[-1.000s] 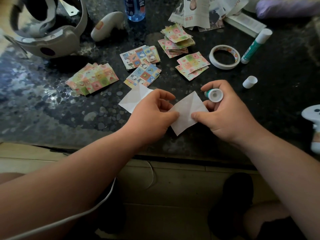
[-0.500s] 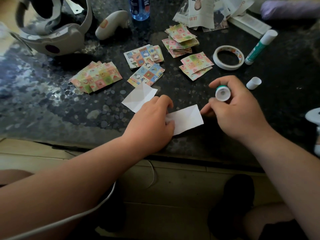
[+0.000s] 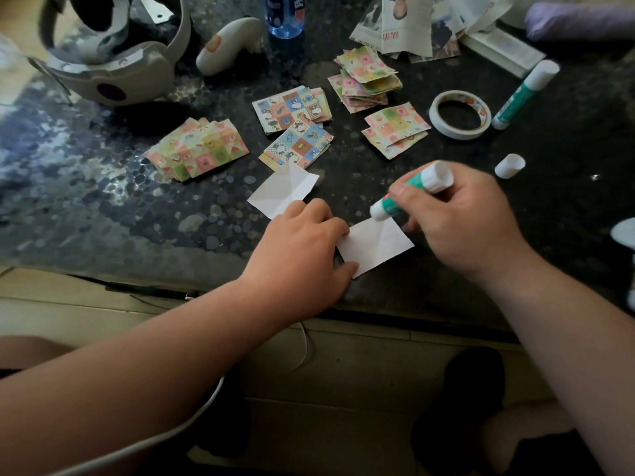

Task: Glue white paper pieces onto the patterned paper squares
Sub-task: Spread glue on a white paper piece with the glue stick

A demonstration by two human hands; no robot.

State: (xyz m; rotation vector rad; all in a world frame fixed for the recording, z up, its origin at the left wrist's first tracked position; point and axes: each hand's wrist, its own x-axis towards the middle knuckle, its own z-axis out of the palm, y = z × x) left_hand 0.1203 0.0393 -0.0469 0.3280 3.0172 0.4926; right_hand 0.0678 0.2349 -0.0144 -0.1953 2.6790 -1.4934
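On the table (image 3: 144, 231): left hand (image 3: 302, 242) presses white paper (image 3: 378, 247) flat
Right hand (image 3: 467, 214): grips glue stick (image 3: 417, 183), tip slanting onto its far corner (down-left)

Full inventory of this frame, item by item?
near white paper piece: one, white, front
far white paper piece: one, white, just beyond it
patterned paper squares: five piles, pink-green and blue, centre
held glue stick: one, green-white, uncapped, tip at near piece
tape roll: one, white, right of piles
spare glue stick: one, green-white, capped, beside tape roll
loose cap: one, white, right
headset: one, grey, far left
controller: one, white, beside headset
bottle: one, blue, far edge
printed papers: several, far right
table: one, dark speckled
left hand: presses near piece
right hand: grips held glue stick
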